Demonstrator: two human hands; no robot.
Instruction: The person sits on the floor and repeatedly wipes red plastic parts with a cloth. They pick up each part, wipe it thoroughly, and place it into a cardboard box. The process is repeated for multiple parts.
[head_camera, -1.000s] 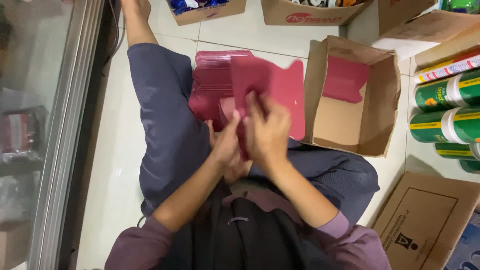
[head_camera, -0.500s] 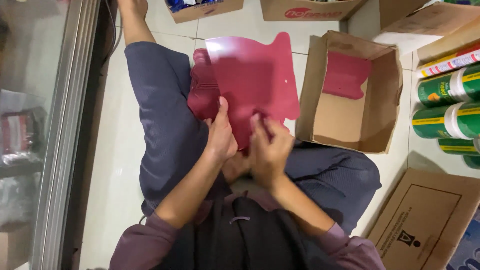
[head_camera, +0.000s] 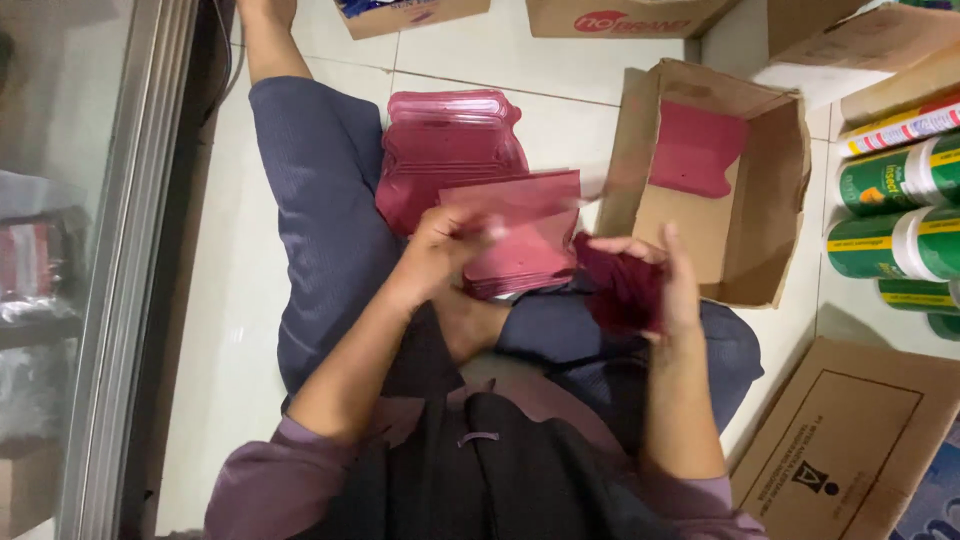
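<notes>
Now left hand (head_camera: 440, 250) gripping red pouches (head_camera: 520, 235), right hand (head_camera: 655, 285) cupping one

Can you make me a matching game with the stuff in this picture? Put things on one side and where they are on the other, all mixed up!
Things:
1. stack of dark red pouches
2. single red pouch
3. green cans
4. left hand

Places:
A. lying inside the open cardboard box
B. on their sides at the right edge
C. gripping a flat red pouch over the lap
D. on the floor beside the knee

Pairs: 1-D, 2-A, 3-B, 4-C
</notes>
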